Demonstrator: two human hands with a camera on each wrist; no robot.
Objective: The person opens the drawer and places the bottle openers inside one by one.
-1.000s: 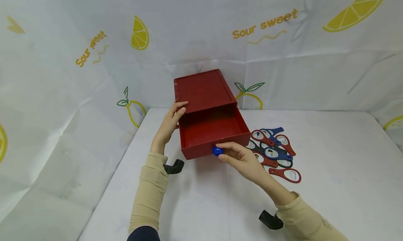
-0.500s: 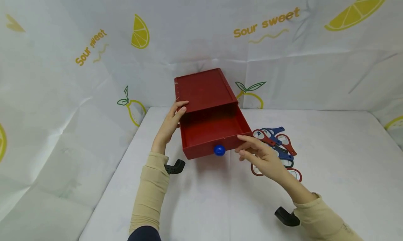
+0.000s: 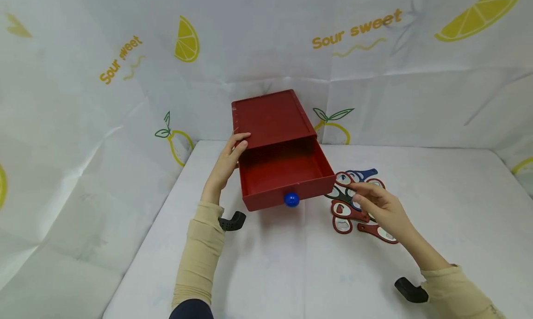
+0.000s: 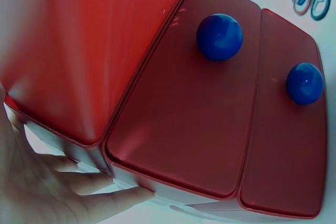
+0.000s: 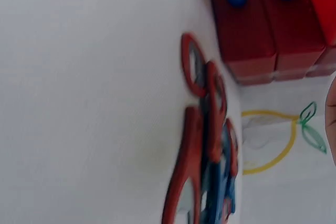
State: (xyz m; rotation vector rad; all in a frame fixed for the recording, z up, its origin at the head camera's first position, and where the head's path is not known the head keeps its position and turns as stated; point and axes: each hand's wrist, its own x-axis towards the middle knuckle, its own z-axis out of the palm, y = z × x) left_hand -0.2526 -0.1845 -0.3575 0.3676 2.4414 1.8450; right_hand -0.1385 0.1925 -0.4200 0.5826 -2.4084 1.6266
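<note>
A red drawer cabinet stands at the back of the table, its top drawer pulled out and bare inside. A round blue knob sits on that drawer's front. My left hand rests on the cabinet's left side, fingers extended. In the left wrist view, two lower drawers are closed, with an upper knob and a lower knob. My right hand, holding nothing, hovers over a pile of flat ring-headed openers in red, blue and black.
The white table meets a white backdrop printed with lemons and lettering close behind the cabinet. The pile lies just right of the cabinet. A black fitting sticks out from the left wrist, another black fitting from the right.
My right hand has let go of the top drawer's blue knob and moved right, over the pile. The left hand stays against the cabinet; the drawer remains pulled out.
</note>
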